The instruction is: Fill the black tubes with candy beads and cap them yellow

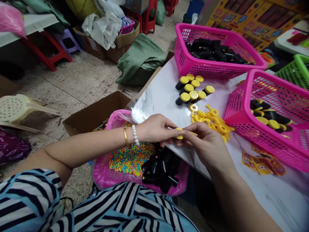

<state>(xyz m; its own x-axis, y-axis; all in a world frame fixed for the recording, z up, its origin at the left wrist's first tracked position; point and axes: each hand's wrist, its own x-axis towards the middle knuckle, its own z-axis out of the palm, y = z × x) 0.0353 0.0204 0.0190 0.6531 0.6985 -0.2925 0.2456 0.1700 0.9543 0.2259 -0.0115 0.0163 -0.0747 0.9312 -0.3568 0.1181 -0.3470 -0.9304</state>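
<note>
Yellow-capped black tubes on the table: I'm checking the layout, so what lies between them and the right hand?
In the head view, loose yellow ring pieces lie between the tubes and the right hand.

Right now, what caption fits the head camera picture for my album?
Left hand and right hand hold a yellow cap near yellow rings and yellow-topped black tubes.

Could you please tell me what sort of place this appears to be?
It looks like a small assembly workshop: pink baskets hold black tubes, loose yellow plastic parts lie on the table, and many small colourful balls sit in a pink tub.
</note>
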